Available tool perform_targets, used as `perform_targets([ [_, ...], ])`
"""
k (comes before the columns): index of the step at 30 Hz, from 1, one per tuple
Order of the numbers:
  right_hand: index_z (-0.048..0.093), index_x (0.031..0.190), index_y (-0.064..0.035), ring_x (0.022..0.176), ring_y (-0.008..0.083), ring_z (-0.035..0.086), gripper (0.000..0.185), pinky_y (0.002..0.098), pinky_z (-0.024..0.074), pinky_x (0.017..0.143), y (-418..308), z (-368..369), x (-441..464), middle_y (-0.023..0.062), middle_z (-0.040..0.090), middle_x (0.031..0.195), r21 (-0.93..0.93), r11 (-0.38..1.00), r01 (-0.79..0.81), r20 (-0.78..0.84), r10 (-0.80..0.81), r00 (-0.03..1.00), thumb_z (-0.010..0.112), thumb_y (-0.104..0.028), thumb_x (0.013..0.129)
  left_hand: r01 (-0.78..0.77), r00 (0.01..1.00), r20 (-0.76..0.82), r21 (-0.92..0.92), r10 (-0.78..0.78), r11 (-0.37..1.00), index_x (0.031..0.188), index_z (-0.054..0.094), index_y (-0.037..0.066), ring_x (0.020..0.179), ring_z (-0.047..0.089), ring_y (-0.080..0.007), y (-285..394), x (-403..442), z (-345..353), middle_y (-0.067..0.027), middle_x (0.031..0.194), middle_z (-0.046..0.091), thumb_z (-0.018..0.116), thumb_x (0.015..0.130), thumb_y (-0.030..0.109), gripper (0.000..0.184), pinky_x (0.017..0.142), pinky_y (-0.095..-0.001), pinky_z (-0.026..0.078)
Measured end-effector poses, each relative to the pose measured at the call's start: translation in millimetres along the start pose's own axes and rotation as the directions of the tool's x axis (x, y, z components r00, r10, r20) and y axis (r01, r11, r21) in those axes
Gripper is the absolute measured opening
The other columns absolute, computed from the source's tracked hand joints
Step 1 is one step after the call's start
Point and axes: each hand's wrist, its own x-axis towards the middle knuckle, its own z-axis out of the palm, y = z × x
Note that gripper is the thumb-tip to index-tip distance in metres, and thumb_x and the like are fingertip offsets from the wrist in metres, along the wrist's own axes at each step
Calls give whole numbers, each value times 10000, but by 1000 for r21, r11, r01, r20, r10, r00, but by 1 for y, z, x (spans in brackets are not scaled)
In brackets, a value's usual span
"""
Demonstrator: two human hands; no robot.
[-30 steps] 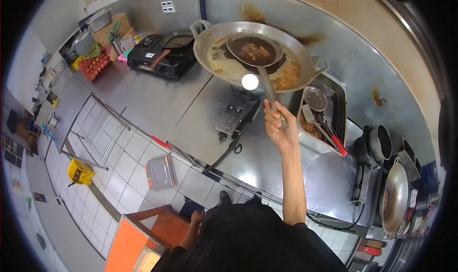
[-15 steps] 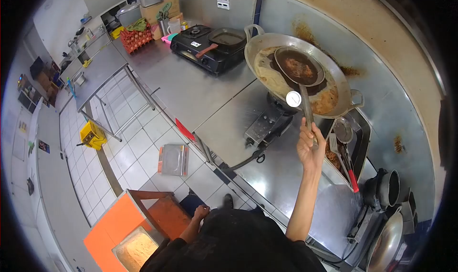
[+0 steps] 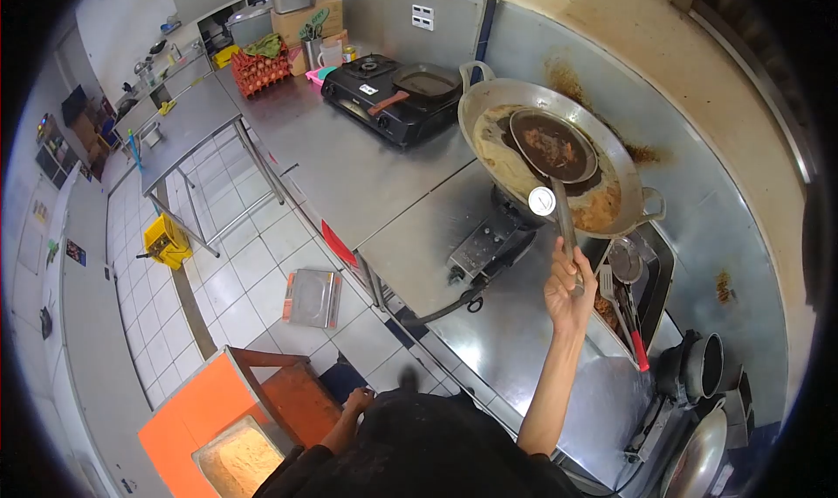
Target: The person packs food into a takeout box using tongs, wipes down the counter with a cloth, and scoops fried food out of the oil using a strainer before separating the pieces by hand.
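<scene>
My right hand (image 3: 569,287) is closed round the long handle (image 3: 566,219) of a wide, round strainer (image 3: 555,145). The strainer's bowl sits low in dark brown oil, with browned pieces inside it. Around it is a large two-handled wok (image 3: 621,140), with pale foam (image 3: 499,156) on the oil's left side. A round white dial thermometer (image 3: 541,201) shows at the near rim, beside the handle. Down by my waist, my left hand (image 3: 358,401) has its fingers curled in, with nothing visible in it. It is nearest to an orange stand (image 3: 205,411).
Right of the wok, a tray (image 3: 661,271) holds a slotted turner (image 3: 607,281), red-handled tongs (image 3: 640,350) and a small strainer (image 3: 625,258). A black stove (image 3: 384,105) stands farther back. A pan of pale flour-like powder (image 3: 240,463) and a floor scale (image 3: 312,298) are on the left.
The view has shifted slightly, so the wok and counter appear a little lower. The browned pieces in the strainer look differently spread. My right hand keeps its grip; my left stays by my waist.
</scene>
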Motion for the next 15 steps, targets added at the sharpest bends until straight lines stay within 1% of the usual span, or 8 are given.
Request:
perform_targets([
  [3, 508, 1169, 91, 487, 83, 363, 310, 231, 336, 388, 2, -1, -7, 10, 413, 698, 28, 1000, 1, -36, 0, 999, 460, -167, 1004, 40, 999, 8, -55, -40, 998, 1083, 716, 67, 1075, 628, -408, -1, -1, -2, -251, 1103, 664, 577, 830, 381, 426, 965, -455, 483],
  [6, 516, 1169, 81, 499, 81, 380, 299, 231, 346, 407, 4, 10, -15, 1, 427, 696, -4, 1000, 2, -1, -2, 1000, 461, -160, 1001, -44, 999, -32, 16, 44, 999, 1088, 713, 61, 1071, 632, -399, 5, -2, -6, -247, 1093, 669, 590, 820, 369, 427, 953, -448, 491],
  [7, 520, 1162, 76, 504, 80, 386, 292, 229, 348, 413, 4, 10, -16, -1, 430, 698, -23, 1000, -3, 10, 3, 1000, 465, -161, 999, -62, 998, -22, 24, 62, 998, 1088, 713, 61, 1071, 632, -399, 7, -1, -5, -247, 1093, 669, 590, 820, 369, 427, 953, -448, 491],
  [8, 524, 1155, 70, 508, 79, 393, 286, 226, 349, 420, 4, 8, -17, -3, 432, 699, -37, 999, -5, 16, 6, 1000, 468, -162, 997, -31, 999, 16, 8, 30, 1000, 1090, 712, 58, 1073, 634, -391, 7, -1, -6, -242, 1091, 672, 594, 820, 366, 426, 952, -443, 491],
  [9, 533, 1139, 59, 509, 77, 400, 282, 222, 345, 418, 3, 6, -12, -6, 432, 698, -15, 1000, -10, -25, 10, 1000, 473, -177, 996, 5, 998, 56, -2, -5, 1000, 1092, 711, 56, 1075, 635, -383, 4, -2, -8, -238, 1089, 674, 599, 820, 362, 425, 952, -438, 492],
  [10, 533, 1139, 59, 509, 77, 400, 282, 222, 345, 418, 2, 5, -14, -6, 432, 698, -11, 1000, 13, -33, -14, 999, 473, -177, 996, -6, 998, 68, 18, 4, 1000, 1092, 711, 56, 1075, 635, -383, 2, -5, -8, -238, 1089, 674, 599, 820, 362, 425, 952, -438, 492],
  [13, 543, 1119, 51, 501, 76, 397, 268, 223, 345, 411, 2, 12, -19, -7, 422, 680, -18, 1000, -3, -59, 2, 998, 482, -176, 991, -12, 1000, 16, -12, 12, 1000, 1099, 712, 67, 1081, 634, -375, 9, -2, -10, -232, 1095, 674, 598, 821, 358, 418, 960, -433, 486],
  [15, 546, 1115, 50, 497, 77, 393, 267, 224, 345, 408, 3, 12, -21, -7, 419, 677, -45, 999, 5, -20, -6, 1000, 485, -179, 990, -31, 999, 22, -25, 32, 999, 1098, 713, 69, 1087, 631, -375, 12, -5, -14, -230, 1095, 675, 602, 823, 356, 413, 968, -430, 481],
])
